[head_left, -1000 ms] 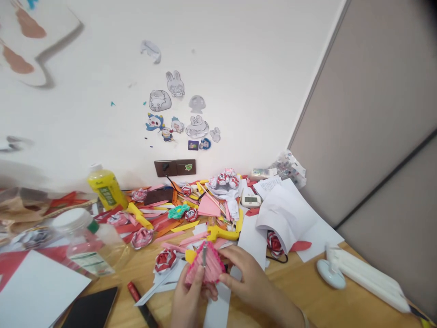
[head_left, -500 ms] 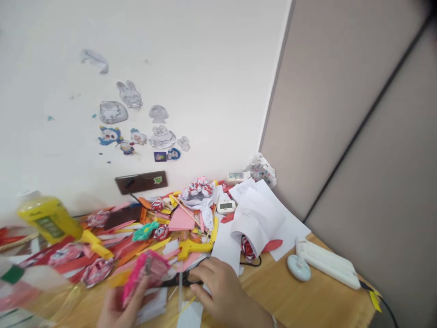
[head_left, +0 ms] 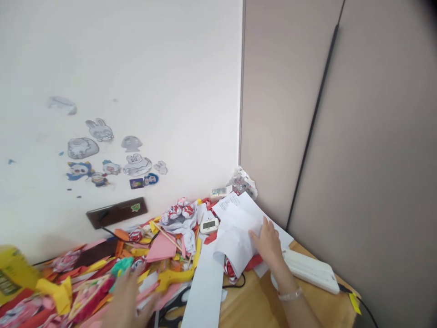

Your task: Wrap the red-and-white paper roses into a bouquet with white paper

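My right hand (head_left: 269, 241) rests on the right side of the rolled white paper (head_left: 239, 234), fingers spread, holding nothing. A red-and-white striped flower (head_left: 230, 268) pokes out of the roll's lower end. My left hand (head_left: 128, 296), smeared by motion, hovers with fingers apart over the scraps at the lower left. Just right of it are black scissors (head_left: 175, 304) and a yellow glue gun (head_left: 174, 277). A pink piece with a bright pink edge (head_left: 90, 296) lies left of my left hand. A long white strip (head_left: 205, 287) lies between my hands.
A yellow bottle (head_left: 15, 273) stands at the far left. Behind the paper are a small white timer (head_left: 209, 225) and a clear plastic bag (head_left: 244, 182). A white lamp (head_left: 310, 271) lies at the right. Striped flowers (head_left: 177, 210) sit near the wall.
My left hand has let go of the pink piece, which now lies among the scraps. My right hand has moved from the scissors to the rolled paper. The view has swung right.
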Action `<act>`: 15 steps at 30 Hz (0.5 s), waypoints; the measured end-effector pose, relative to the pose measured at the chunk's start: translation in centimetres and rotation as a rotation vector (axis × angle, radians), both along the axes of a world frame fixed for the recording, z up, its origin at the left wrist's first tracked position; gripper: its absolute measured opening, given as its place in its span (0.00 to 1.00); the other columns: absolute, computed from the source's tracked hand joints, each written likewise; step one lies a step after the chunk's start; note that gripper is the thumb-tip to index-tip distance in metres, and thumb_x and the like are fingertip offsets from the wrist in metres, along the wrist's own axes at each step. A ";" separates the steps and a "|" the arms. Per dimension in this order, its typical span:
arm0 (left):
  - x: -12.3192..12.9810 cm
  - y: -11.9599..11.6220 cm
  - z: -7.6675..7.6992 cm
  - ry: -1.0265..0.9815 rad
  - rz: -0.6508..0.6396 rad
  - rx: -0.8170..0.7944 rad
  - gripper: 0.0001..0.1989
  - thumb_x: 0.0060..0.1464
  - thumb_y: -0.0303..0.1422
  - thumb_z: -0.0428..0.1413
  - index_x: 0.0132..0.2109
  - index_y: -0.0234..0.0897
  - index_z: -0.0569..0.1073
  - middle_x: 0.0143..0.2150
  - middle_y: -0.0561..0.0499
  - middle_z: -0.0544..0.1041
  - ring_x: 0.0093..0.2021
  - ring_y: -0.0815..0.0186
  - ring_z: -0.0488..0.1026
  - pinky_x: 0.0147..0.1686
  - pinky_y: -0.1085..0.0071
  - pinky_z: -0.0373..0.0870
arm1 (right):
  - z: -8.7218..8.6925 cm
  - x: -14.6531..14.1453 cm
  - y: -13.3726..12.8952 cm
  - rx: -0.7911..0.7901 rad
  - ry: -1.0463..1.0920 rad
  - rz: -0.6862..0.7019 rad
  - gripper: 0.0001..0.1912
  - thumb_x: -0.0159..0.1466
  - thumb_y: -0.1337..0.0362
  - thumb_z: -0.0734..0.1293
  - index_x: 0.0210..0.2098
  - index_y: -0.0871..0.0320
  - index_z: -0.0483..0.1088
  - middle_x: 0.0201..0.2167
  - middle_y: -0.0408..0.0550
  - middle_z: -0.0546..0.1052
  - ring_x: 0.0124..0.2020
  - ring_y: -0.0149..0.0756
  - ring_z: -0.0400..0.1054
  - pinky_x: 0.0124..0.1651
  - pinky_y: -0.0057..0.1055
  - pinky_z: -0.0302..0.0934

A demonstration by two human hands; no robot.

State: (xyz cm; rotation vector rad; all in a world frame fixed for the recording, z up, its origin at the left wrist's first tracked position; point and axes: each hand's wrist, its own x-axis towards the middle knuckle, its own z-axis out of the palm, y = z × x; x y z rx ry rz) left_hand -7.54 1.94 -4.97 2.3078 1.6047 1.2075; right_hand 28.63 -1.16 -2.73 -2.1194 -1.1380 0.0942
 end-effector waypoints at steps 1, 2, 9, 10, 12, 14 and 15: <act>1.9 -0.9 -0.5 0.144 -0.092 -0.015 0.27 0.51 0.39 0.52 0.56 0.33 0.61 0.59 0.34 0.63 0.62 0.46 0.54 0.55 0.50 0.57 | -0.3 0.7 0.3 -0.056 0.053 0.051 0.31 0.59 0.58 0.60 0.58 0.68 0.53 0.54 0.69 0.63 0.53 0.54 0.61 0.51 0.47 0.55; 3.9 -1.8 -0.8 0.231 -0.147 0.026 0.28 0.51 0.38 0.51 0.58 0.33 0.59 0.61 0.34 0.60 0.62 0.46 0.53 0.54 0.50 0.59 | -0.5 1.0 0.5 -0.088 0.085 0.107 0.30 0.60 0.57 0.59 0.57 0.69 0.56 0.51 0.68 0.66 0.52 0.52 0.63 0.50 0.45 0.56; 13.5 -4.5 -0.3 0.626 -0.273 0.048 0.40 0.36 0.24 0.57 0.59 0.50 0.61 0.65 0.47 0.56 0.64 0.45 0.48 0.57 0.46 0.50 | -0.1 -1.8 -1.0 -0.049 0.063 0.536 0.20 0.58 0.57 0.63 0.48 0.59 0.69 0.45 0.51 0.75 0.48 0.41 0.66 0.49 0.32 0.58; 13.8 -4.4 -0.3 0.676 -0.240 0.012 0.41 0.34 0.21 0.55 0.58 0.51 0.62 0.64 0.49 0.58 0.63 0.46 0.50 0.57 0.47 0.49 | 0.3 -1.5 -0.9 -0.051 0.041 0.565 0.20 0.58 0.56 0.63 0.48 0.57 0.69 0.46 0.48 0.75 0.48 0.39 0.66 0.49 0.29 0.57; 13.5 -4.0 -0.7 0.769 -0.185 -0.058 0.41 0.34 0.17 0.52 0.57 0.54 0.63 0.62 0.53 0.61 0.62 0.50 0.55 0.57 0.48 0.50 | 1.2 0.3 0.0 -0.080 -0.022 0.478 0.20 0.60 0.56 0.62 0.50 0.56 0.68 0.50 0.47 0.72 0.52 0.36 0.63 0.53 0.27 0.54; 12.5 -3.7 -1.1 0.840 -0.169 -0.091 0.43 0.34 0.15 0.48 0.57 0.56 0.62 0.62 0.55 0.62 0.61 0.53 0.58 0.56 0.49 0.53 | 2.0 3.2 1.8 -0.133 -0.060 0.297 0.22 0.61 0.58 0.62 0.52 0.61 0.65 0.54 0.53 0.68 0.56 0.40 0.58 0.57 0.32 0.49; 12.0 -3.6 -1.2 0.863 -0.174 -0.088 0.43 0.35 0.14 0.48 0.58 0.56 0.61 0.62 0.55 0.62 0.60 0.54 0.59 0.56 0.50 0.54 | 2.3 4.7 2.8 -0.174 -0.058 0.230 0.23 0.62 0.58 0.62 0.53 0.64 0.64 0.54 0.57 0.67 0.56 0.44 0.58 0.57 0.37 0.49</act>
